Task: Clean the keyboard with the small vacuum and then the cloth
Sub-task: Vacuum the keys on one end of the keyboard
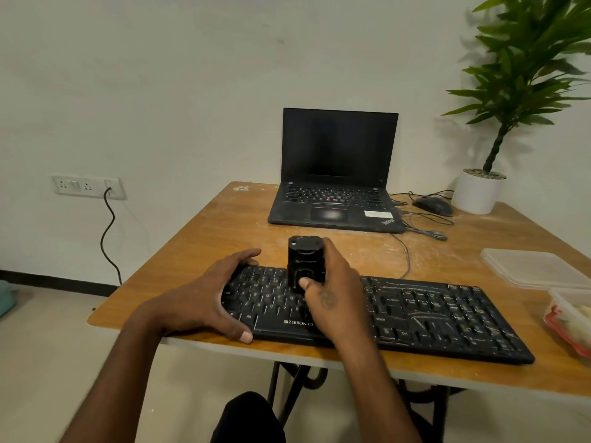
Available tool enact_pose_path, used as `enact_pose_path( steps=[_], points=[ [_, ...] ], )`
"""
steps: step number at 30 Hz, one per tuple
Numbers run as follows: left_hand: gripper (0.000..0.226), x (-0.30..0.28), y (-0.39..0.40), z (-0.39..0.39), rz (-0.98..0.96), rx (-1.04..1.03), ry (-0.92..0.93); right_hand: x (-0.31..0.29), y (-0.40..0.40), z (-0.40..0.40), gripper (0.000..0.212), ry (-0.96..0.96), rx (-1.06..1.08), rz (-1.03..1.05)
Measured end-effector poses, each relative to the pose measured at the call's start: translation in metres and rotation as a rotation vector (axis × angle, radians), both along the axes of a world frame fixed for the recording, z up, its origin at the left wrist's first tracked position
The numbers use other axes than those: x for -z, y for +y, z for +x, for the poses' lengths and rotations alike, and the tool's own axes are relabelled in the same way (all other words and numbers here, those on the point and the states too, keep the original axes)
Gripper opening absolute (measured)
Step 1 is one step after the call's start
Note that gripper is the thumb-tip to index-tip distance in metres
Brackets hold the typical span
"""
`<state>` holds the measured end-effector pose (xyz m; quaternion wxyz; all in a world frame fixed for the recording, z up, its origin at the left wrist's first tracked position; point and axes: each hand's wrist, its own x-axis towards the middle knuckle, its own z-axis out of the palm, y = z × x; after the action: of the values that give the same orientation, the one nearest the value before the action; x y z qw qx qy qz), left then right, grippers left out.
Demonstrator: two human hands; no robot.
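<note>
A boxy black vacuum (306,262) is gripped upright by the right hand (332,292) on the flat keyboard (415,311); the keyboard's left end, near the tabletop's front edge (447,375), is clasped by the left hand (208,298).

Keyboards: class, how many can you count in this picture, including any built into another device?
2. The black keyboard lies along the near table edge under both hands; the laptop at the far side has its own built-in one. None other shows.

The keyboard (415,311) is black with pale legends and white streaks on its keys. The small vacuum (305,260) is black. At twelve o'clock the laptop (335,174) is black with red accents. The worktop (208,238) is orange-brown wood grain with whitish smears. At two o'clock, a green plant (531,75) stands in a white pot (476,193).
</note>
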<state>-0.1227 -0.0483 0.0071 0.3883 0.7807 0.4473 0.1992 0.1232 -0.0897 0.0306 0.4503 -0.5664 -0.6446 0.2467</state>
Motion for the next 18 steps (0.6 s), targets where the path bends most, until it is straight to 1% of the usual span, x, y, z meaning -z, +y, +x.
enact_pose_path(
  steps=[4,8,10,15,18],
  points=[
    [0.130,-0.001,-0.001,0.000,0.002,-0.002,0.002,-0.002,-0.007,0.024,0.051,0.088,-0.023,-0.038],
    [0.130,0.000,-0.001,0.000,0.005,-0.006,0.001,-0.006,-0.016,0.043,0.047,0.071,-0.011,-0.046],
    [0.130,0.001,-0.001,0.000,0.001,-0.002,0.001,-0.007,-0.014,0.035,0.047,0.049,0.000,-0.043],
    [0.129,-0.001,-0.001,0.001,0.003,0.004,0.010,-0.005,-0.011,0.002,0.048,-0.038,-0.079,-0.014],
    [0.129,-0.001,-0.001,0.000,0.001,0.004,0.008,-0.008,-0.013,0.016,0.051,0.018,-0.083,-0.067]
  ],
)
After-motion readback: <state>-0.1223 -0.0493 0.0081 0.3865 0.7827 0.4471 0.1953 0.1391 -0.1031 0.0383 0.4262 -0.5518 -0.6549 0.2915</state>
